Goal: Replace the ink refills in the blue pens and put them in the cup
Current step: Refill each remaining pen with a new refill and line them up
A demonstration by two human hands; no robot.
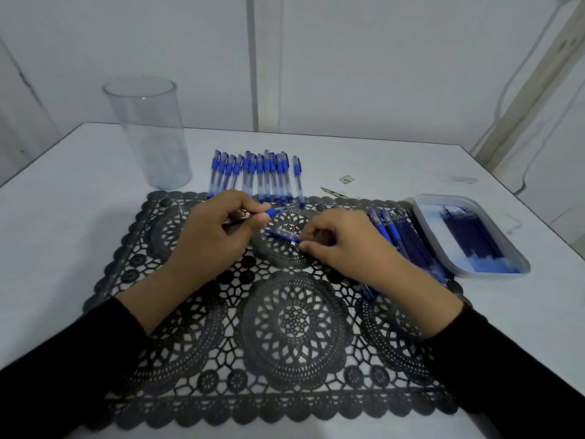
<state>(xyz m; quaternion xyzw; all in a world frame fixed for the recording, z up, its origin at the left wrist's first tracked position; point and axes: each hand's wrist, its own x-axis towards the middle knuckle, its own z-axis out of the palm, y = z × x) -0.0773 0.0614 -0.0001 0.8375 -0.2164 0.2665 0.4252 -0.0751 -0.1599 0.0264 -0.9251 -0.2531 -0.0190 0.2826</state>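
A pen part (273, 212) with a blue grip is held in the curled left hand (218, 229). A clear, blue-ended pen tube (282, 237) is pinched by the right hand (345, 245) over the black mat (294, 321). The clear cup (148, 134) is stood back left.

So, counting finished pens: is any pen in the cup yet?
No, the clear cup stands empty, left of the pen row on the table.

A black lace placemat (294, 318) lies on the white table (63, 217); a small scrap (346, 179) sits beyond it.
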